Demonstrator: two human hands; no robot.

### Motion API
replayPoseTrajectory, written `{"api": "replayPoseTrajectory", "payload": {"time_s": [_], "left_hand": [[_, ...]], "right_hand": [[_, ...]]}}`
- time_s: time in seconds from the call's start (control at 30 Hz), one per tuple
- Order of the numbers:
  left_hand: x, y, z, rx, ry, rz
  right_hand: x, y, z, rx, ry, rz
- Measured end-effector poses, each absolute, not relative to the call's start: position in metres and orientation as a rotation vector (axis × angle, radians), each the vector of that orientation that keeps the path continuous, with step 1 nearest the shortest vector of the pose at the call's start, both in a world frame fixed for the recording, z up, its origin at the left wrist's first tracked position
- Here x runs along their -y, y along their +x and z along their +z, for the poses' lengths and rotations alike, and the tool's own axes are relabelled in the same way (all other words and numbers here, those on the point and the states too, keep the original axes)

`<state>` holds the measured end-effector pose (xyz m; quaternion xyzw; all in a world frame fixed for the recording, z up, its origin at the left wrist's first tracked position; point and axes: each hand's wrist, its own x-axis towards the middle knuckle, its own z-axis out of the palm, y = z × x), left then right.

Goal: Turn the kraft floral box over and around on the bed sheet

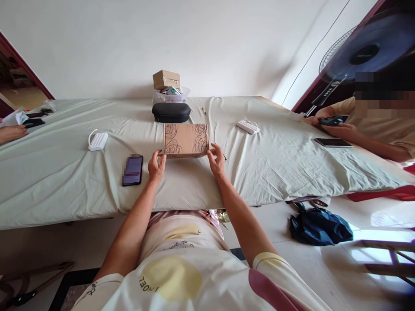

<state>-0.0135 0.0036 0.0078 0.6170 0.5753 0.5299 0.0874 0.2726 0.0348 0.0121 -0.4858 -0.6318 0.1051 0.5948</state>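
A flat brown cardboard box (185,139) printed with dark rose drawings lies on the cloth-covered table (275,164) in front of me. My left hand (157,166) rests at its near left corner, fingertips touching the edge. My right hand (216,160) is at its near right corner, fingers curled against the side. Both hands frame the box between them; it sits flat on the cloth.
A black phone (132,170) lies left of my left hand. Behind the box are a black oval case (170,112), a clear tub (170,96) and a small carton (166,79). White adapters (97,141) (248,127) lie either side. A person at the right holds a phone (333,120); another phone (333,142) lies nearby. A fan (363,52) stands behind.
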Motion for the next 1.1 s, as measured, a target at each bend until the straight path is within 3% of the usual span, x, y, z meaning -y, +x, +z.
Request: {"api": "replayPoseTrajectory", "payload": {"time_s": [0.43,0.73,0.87,1.1], "left_hand": [[-0.011,-0.012,0.002,-1.761,1.756,1.576],[0.001,-0.007,0.012,-1.689,2.032,1.573],[0.005,0.006,0.016,-1.547,2.334,1.459],[0.002,0.012,0.014,-1.480,2.370,1.468]], "right_hand": [[-0.025,0.263,0.018,1.552,-1.032,0.361],[0.009,0.219,0.011,2.151,-0.716,0.304],[0.006,0.223,0.012,2.142,-0.891,0.283],[-0.018,0.255,0.012,1.700,-1.330,0.397]]}}
